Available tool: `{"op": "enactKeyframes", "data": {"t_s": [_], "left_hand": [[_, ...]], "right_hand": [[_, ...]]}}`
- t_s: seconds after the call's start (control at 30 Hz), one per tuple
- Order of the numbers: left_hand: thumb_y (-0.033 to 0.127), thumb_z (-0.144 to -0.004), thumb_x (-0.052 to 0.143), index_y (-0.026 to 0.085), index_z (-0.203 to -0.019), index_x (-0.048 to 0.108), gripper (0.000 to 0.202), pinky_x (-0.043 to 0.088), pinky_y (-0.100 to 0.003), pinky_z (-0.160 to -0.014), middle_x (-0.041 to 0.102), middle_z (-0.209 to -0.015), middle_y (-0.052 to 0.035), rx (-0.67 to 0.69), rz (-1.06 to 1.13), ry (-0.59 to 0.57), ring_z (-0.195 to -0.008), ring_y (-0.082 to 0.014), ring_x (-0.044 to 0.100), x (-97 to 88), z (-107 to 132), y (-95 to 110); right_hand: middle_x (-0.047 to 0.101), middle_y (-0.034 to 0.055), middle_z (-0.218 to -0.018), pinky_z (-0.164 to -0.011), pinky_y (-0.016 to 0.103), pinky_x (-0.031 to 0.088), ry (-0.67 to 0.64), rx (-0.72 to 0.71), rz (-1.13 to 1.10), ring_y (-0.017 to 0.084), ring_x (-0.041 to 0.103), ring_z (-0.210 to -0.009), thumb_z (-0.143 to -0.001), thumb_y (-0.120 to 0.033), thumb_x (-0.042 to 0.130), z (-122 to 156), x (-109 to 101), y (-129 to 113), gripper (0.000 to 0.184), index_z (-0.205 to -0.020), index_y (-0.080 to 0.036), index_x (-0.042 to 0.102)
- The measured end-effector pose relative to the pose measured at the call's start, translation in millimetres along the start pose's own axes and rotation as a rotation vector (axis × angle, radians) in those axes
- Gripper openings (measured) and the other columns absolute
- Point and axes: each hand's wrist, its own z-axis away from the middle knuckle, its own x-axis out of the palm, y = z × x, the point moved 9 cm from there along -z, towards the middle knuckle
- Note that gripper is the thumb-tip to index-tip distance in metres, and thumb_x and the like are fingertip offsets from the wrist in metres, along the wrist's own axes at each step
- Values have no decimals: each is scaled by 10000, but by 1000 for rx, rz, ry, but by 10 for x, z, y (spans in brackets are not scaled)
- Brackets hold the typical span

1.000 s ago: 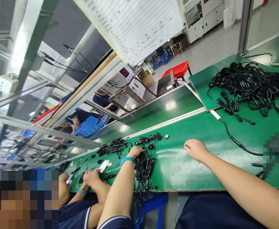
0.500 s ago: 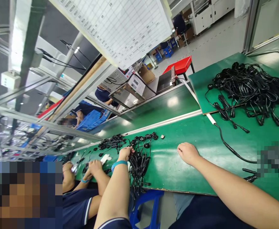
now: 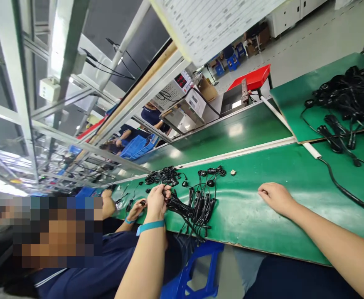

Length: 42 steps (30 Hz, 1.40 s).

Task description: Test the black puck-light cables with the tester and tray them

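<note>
My left hand (image 3: 157,201), with a blue band at its wrist, pinches one end of a bundle of black cables (image 3: 179,203). That bundle stretches rightward from my fingers, low over the green table, towards another heap of black cables (image 3: 204,207). Round black cable parts (image 3: 211,171) lie just behind the heap. On the bare green surface to the right rests my right hand (image 3: 275,197), its fingers curled in and nothing showing in them. A small pale piece (image 3: 233,172) sits between my two hands, farther back.
Close on my left, a co-worker's hand (image 3: 136,210) holds a small black part. More black cables (image 3: 165,176) lie behind my left hand. A large cable pile (image 3: 350,97) covers a raised green board (image 3: 294,99) at right. A blue stool (image 3: 197,286) stands below the table edge.
My left hand has shifted left relative to the heap, drawing a bundle of cables out sideways from it. My right hand stays curled on the table. The view has turned left.
</note>
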Motion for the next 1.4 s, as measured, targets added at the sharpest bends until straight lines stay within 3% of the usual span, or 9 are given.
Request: {"op": "enactKeyframes", "data": {"t_s": [0.23,0.37,0.47,0.63,0.8,1.0,1.17,1.3,1.4], "left_hand": [[446,-757,785,176,-824,505,394,306,-175,-409,596,-710,34,125,295,-78,-406,-36,394,-66,317,901],[378,-787,807,178,-811,510,359,301,-164,-395,568,-686,49,117,423,-199,-380,-22,352,401,891,1409],[348,-849,752,176,-859,564,255,310,-165,-400,563,-683,46,43,576,-318,-383,-23,336,959,1336,1476],[267,-895,678,159,-912,603,133,335,-172,-428,598,-720,16,-161,893,-422,-419,-33,367,1973,1840,1072],[237,-883,707,164,-811,525,209,357,-185,-461,608,-707,6,-415,1038,-349,-462,-51,443,2531,2101,272],[304,-817,800,171,-968,568,307,548,-330,-841,757,-963,-112,-465,948,-320,-912,-210,721,2565,2592,-460],[403,-733,889,181,-1035,593,478,548,-423,-960,741,-1167,-163,-626,833,-631,-1086,-291,716,2513,3057,-602],[525,-816,806,142,-1145,651,528,578,-380,-834,746,-1129,-197,-574,563,-843,-927,-266,738,2241,3172,-639],[568,-867,721,146,-1098,698,482,534,-315,-653,758,-972,-153,-277,309,-717,-731,-209,683,1937,2820,-644]], "right_hand": [[712,59,-888,-770,365,473,36,6,-87,240,648,-839,-940,-475,526,27,26,111,319,-933,-227,726],[712,99,-973,-793,376,511,77,-18,-317,232,644,-842,-899,-623,615,77,-51,-118,459,-999,-189,726],[666,163,-1270,-987,443,500,40,-109,-573,292,627,-1137,-864,-782,623,101,-159,-404,702,-1219,-180,689],[574,169,-1419,-1153,489,399,-279,-233,-1052,315,542,-1328,-734,-900,670,283,-246,-876,1013,-1447,-195,526],[669,39,-920,-628,276,566,-612,174,-1152,143,648,-650,-668,-571,923,668,-11,-752,705,-1139,-148,612],[650,-13,-749,-459,221,432,-596,373,-532,112,536,-508,-737,-387,801,835,-442,-337,398,-1024,-166,636],[733,61,-1024,-785,338,540,-455,194,108,242,681,-893,-820,-368,736,680,-1029,-101,361,-1142,-205,724],[681,130,-1235,-1065,466,467,-251,67,269,312,601,-1186,-927,-409,659,728,-1169,129,386,-1235,-181,709],[632,144,-1325,-1106,516,438,-116,-30,273,313,549,-1254,-974,-399,622,839,-1156,191,363,-1264,-187,673]]}}
